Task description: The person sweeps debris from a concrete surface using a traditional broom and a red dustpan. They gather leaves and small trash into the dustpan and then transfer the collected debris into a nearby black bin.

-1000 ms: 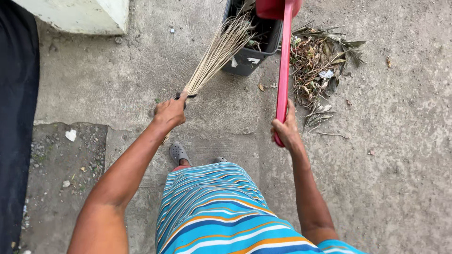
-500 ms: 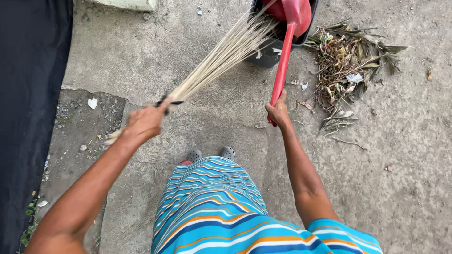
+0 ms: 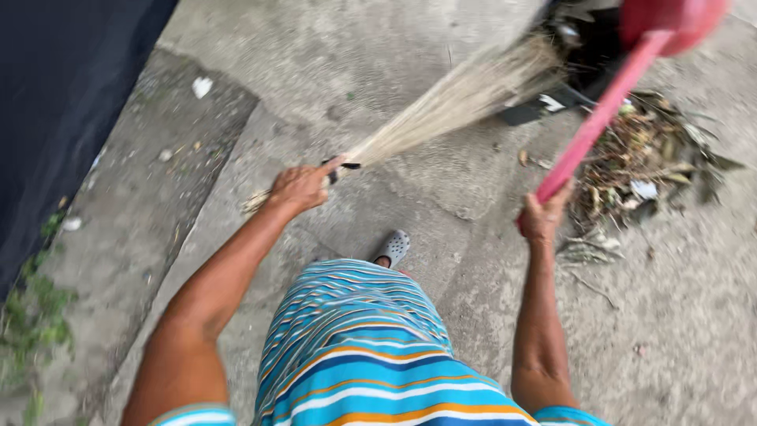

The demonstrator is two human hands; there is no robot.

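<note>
While the left hand (image 3: 300, 188) stays clenched on the pale straw broom (image 3: 465, 95), bristles now swung up by the black bin (image 3: 587, 55) | right hand (image 3: 542, 217) wrapped tight around the long red plastic dustpan handle (image 3: 599, 118) | dry leaf pile (image 3: 643, 158) unswept, just beside it.

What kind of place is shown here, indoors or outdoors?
Most likely outdoors, a yard or pavement beside a building: rough concrete ground, a pile of dry leaves, and weeds along the edge. The left hand holds a stick broom.
</note>
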